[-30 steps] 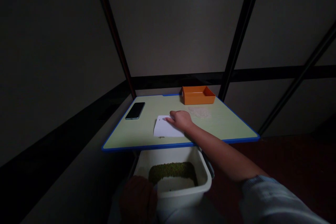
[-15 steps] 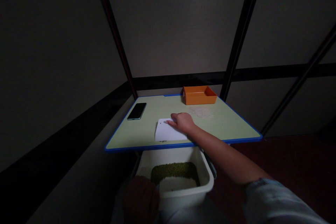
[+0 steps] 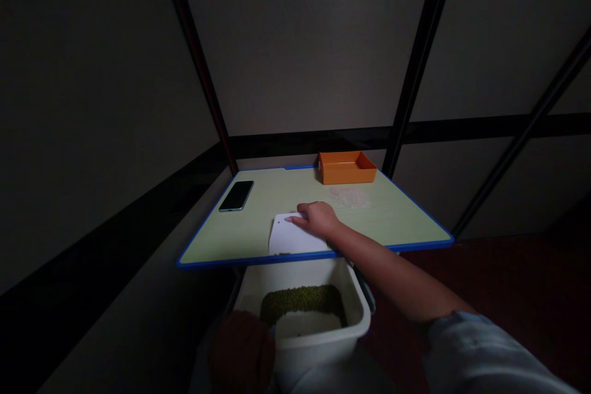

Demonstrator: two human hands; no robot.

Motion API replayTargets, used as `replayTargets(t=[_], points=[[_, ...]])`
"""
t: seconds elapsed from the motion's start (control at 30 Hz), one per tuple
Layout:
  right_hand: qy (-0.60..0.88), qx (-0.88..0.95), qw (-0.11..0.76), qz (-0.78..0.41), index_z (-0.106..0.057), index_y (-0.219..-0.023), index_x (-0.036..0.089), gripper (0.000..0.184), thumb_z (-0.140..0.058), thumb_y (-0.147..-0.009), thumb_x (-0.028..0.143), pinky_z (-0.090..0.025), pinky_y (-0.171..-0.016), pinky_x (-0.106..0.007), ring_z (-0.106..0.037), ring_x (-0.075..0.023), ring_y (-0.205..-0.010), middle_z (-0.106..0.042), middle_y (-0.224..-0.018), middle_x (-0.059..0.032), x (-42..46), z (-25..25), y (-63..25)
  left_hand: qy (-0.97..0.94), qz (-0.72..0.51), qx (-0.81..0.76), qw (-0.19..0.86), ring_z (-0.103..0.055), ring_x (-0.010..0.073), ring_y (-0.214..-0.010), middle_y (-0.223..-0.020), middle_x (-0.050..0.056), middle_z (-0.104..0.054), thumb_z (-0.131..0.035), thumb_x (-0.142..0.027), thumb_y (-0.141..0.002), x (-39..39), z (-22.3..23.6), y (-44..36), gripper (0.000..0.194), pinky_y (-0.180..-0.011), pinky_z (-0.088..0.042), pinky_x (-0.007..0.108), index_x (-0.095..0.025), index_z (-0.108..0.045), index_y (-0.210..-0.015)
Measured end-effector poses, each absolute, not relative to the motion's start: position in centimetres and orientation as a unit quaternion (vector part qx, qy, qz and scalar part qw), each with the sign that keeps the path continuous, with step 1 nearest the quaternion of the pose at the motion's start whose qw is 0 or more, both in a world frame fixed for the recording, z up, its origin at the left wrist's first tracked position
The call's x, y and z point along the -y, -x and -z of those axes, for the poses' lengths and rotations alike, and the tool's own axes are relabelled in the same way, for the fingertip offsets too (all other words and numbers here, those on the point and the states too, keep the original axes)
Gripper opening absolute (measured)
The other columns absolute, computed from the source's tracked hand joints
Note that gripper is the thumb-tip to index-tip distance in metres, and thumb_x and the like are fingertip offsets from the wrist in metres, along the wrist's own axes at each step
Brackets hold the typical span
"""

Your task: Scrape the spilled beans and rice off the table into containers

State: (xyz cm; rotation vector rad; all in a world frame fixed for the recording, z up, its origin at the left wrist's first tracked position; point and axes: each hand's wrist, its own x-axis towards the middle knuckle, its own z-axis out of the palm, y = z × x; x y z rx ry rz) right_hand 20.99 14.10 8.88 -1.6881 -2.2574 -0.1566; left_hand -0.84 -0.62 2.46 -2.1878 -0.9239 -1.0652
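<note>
My right hand point(image 3: 320, 220) is closed on the upper edge of a thin white plastic scraper point(image 3: 293, 239), a flat sheet with a small hole near one corner. The scraper lies low against the tabletop, its lower edge at the near border. A few small dark grains point(image 3: 282, 253) show along that edge. Below stands a white tub point(image 3: 360, 326) with a heap of green mung beans point(image 3: 305, 300) toward its far side. My left hand point(image 3: 242, 348), in deep shadow, is curled over the tub's near left corner; its fingertips are hidden.
The pale tabletop point(image 3: 258, 228) has a blue edge. A black phone point(image 3: 237, 196) lies at its left, and an orange open box point(image 3: 348, 173) stands at the back right. In front of the box is a thin patch of pale pinkish grains point(image 3: 351, 197). Dark wall panels rise behind.
The scraper, with my right hand on it, has slid slightly toward the near edge of the table. My left hand remains at the tub corner; the whole view has shifted a little.
</note>
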Motion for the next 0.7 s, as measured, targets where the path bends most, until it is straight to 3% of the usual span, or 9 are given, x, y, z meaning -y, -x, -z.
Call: replayTargets(t=[0.33,0.7], points=[[0.598,0.792,0.114,0.036,-0.060,-0.092,0.019,0.054,-0.025,-0.083,0.060,-0.035,-0.060,-0.026,-0.059,-0.0193,-0.077,-0.066,-0.085,-0.0088,-13.74,-9.51,-20.95,0.805,0.397,0.343,0.275,-0.051,0.0136,-0.058,-0.052,0.001,-0.051,-0.041,-0.016,-0.078,0.56,-2.35,0.92,0.021,-0.064,-0.042,0.031,-0.019,-0.049,-0.058],[0.604,0.788,0.120,0.021,-0.060,-0.092,0.018,0.057,-0.025,-0.081,0.063,-0.035,-0.060,-0.026,-0.058,-0.0192,-0.076,-0.065,-0.085,-0.0088,-13.81,-9.49,-21.20,0.810,0.390,0.343,0.272,-0.050,0.0125,-0.055,-0.052,0.001,-0.053,-0.040,-0.016,-0.077,0.57,-2.56,0.78,0.020,-0.061,-0.041,0.029,-0.019,-0.050,-0.059]])
